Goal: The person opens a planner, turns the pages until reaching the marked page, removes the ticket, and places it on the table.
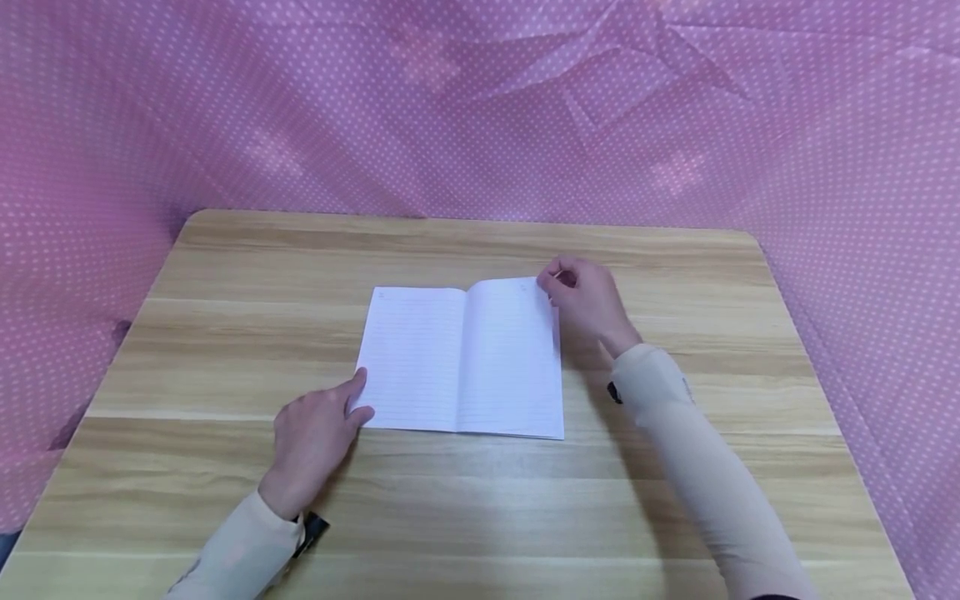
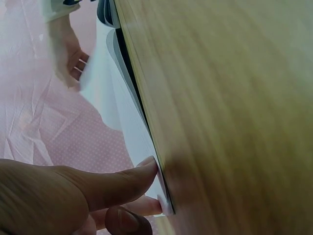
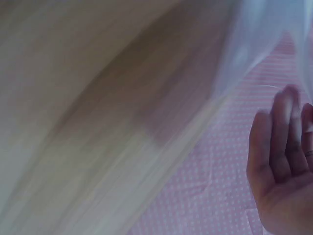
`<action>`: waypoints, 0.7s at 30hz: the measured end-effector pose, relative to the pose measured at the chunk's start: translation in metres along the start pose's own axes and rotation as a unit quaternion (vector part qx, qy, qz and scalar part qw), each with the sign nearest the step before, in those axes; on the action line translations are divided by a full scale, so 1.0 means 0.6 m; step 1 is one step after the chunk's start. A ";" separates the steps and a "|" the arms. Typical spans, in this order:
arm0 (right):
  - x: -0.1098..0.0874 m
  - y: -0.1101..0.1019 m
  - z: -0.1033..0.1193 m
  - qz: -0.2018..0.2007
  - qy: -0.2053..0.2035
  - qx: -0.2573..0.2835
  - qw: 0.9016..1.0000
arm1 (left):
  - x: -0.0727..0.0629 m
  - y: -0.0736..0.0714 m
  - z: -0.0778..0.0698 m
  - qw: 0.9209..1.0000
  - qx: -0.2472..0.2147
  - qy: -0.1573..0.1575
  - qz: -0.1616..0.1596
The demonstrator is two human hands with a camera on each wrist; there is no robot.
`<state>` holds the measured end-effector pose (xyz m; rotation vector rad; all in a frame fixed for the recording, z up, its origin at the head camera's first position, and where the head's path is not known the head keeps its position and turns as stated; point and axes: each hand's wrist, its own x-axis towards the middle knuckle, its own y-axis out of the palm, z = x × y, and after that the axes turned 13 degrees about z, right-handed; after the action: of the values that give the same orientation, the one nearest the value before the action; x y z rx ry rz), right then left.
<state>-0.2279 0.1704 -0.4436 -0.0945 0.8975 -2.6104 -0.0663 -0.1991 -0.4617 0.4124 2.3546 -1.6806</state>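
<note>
An open notebook (image 1: 420, 358) with lined white pages lies on the table. My left hand (image 1: 315, 437) rests at its lower left edge, thumb and index finger spread and pressing on the paper. In the left wrist view the left thumb (image 2: 132, 183) touches the page close to the near edge, and other fingers are beside the corner. At the upper right corner my right hand (image 1: 588, 300) pinches a right-hand page (image 1: 510, 358), which is slightly raised. The right wrist view is blurred; several fingers of the right hand (image 3: 283, 166) extend below the pale paper (image 3: 254, 39), and the pinch itself is hidden.
The notebook lies near the middle of a wood-grain table (image 1: 247, 275) with rounded far corners. A pink dotted cloth (image 1: 480, 125) hangs behind the table and along both sides. Dark bands show by both sleeve cuffs.
</note>
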 end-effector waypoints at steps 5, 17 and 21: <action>0.013 -0.001 0.019 0.049 0.048 0.243 0.968 | 0.000 0.000 0.000 1.000 0.000 0.003 -0.001; 0.026 0.034 0.042 0.143 0.004 0.508 0.849 | 0.001 -0.001 -0.001 1.000 -0.015 -0.005 0.010; 0.023 0.042 0.045 0.163 -0.010 0.529 0.832 | 0.000 -0.005 0.000 1.000 -0.029 0.003 0.006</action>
<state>-0.2276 0.1315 -0.4384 0.3009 -0.5811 -2.3825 -0.0670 -0.1999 -0.4592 0.4208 2.3940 -1.6039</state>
